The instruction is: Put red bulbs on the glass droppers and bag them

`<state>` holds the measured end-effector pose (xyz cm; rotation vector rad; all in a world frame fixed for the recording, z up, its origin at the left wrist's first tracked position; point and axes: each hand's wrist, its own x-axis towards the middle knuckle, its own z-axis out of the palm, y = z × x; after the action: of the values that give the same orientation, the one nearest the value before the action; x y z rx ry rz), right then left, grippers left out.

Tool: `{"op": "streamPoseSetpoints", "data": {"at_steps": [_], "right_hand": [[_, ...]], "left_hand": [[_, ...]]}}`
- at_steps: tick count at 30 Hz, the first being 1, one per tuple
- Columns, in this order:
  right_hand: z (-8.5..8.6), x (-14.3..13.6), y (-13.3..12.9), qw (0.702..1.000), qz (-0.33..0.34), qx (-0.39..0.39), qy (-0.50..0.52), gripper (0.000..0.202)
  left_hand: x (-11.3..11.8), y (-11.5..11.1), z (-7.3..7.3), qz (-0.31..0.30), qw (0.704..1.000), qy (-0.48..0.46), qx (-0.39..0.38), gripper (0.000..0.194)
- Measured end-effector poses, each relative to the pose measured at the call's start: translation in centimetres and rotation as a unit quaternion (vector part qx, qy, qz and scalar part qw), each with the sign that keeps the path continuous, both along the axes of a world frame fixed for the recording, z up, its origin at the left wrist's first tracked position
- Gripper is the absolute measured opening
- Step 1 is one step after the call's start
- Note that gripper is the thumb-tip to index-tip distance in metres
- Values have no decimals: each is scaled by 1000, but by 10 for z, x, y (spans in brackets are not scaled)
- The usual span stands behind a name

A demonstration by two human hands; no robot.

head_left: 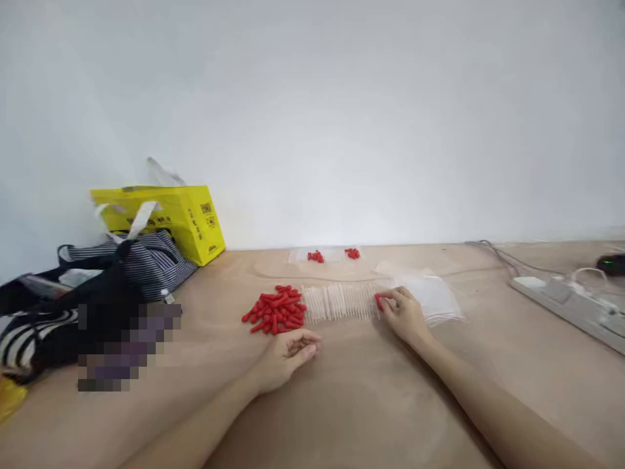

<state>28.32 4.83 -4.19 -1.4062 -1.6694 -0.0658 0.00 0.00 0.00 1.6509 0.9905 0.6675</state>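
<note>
On the worktop [371, 417], the pile [273, 312] lies just beyond the left hand [290, 355] and slightly to its left, and the sticks [336, 302] run in a row from the pile's right edge to the right hand [403, 314], which has a piece [377, 301] at its fingertips. Beyond and right of that hand lie the sheets [434, 296], with the power strip [571, 311] farther right. Well beyond both hands the packet [334, 255] lies near the wall [371, 124], while far left of the left hand the shopping bag [161, 212] stands behind other bags [146, 266].
</note>
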Motion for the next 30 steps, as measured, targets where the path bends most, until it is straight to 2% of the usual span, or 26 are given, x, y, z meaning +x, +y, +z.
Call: {"op": "streamPoseSetpoints", "data": {"at_steps": [5,11,23,30], "right_hand": [[-3,5,3,996,-48,-55,-57,25],[-2,2,5,991,-40,-128,-19,26],[-1,1,6,988,-66,-132,37,22],[-2,0,6,991,-40,-126,34,18]], "left_hand": [[0,-2,5,-12,1000,9,4,33],[-1,-1,4,-13,999,21,23,32],[1,-2,3,-14,999,28,40,30],[1,-2,4,-18,998,38,51,31]]}}
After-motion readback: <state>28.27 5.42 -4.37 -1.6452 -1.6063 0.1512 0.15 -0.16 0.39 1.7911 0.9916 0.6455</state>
